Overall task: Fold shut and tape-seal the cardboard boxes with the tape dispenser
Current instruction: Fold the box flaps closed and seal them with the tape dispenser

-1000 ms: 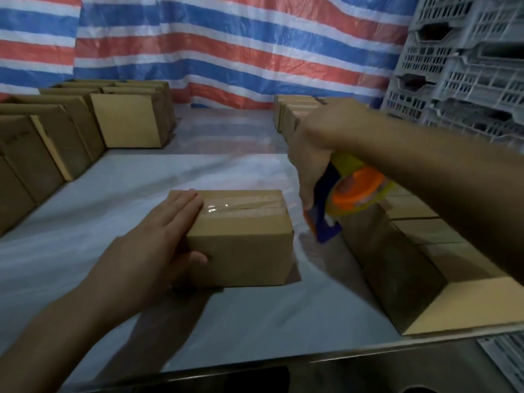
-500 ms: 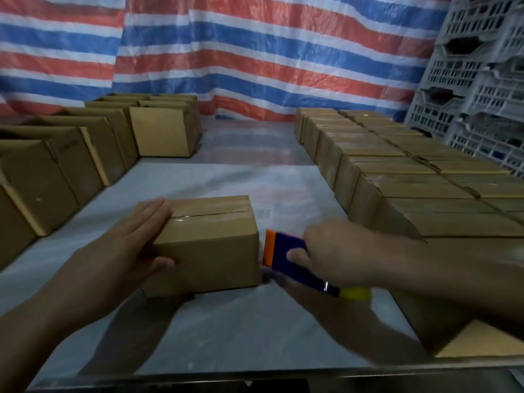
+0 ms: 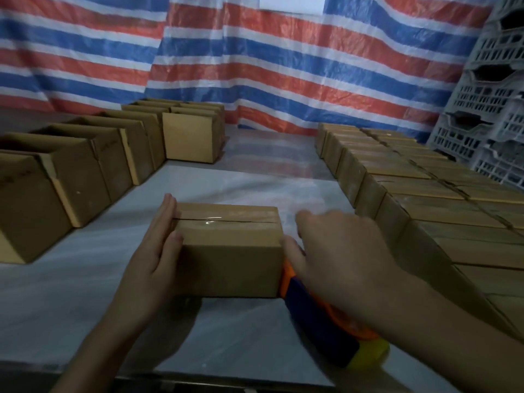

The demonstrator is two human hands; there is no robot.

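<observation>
Head view: left hand (image 3: 153, 251) flat, fingers straight and together against the left end of the box (image 3: 229, 251), which sits mid-table (image 3: 241, 336). Right hand (image 3: 340, 251) is loosely spread at the box's right end, gripping nothing, above the tape dispenser (image 3: 317, 327) lying just beside the box.

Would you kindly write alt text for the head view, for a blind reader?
A left hand presses flat against the end of a taped cardboard box on a table; the right hand spreads open above a tape dispenser lying beside it. More boxes line both sides.
</observation>
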